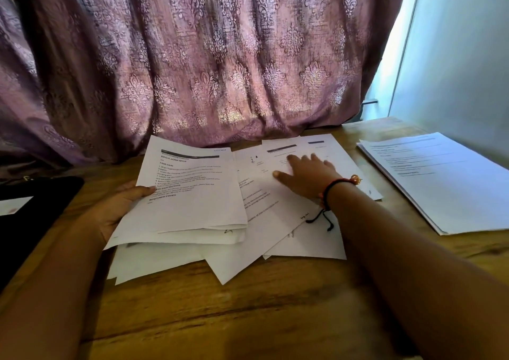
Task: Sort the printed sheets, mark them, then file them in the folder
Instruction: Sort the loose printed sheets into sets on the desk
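Pinching a raised bundle of sheets [192, 194] at its left edge, thumb on top, the left hand [121, 208] seems to gather picked pages, while the right hand [308, 177], fingers spread, presses the loose sheets [275, 222] flat on the table [248, 318], a neat stack [440, 183] lying far right.

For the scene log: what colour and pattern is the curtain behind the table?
The curtain is mauve with damask motifs; head view.

Wooden table [248, 318], warm brown, grain visible; behind it a mauve curtain [206, 56] w/ damask pattern, hanging in folds to tabletop; pale wall [462, 70] at right; bright daylight strip [396, 56] btwn curtain & wall.
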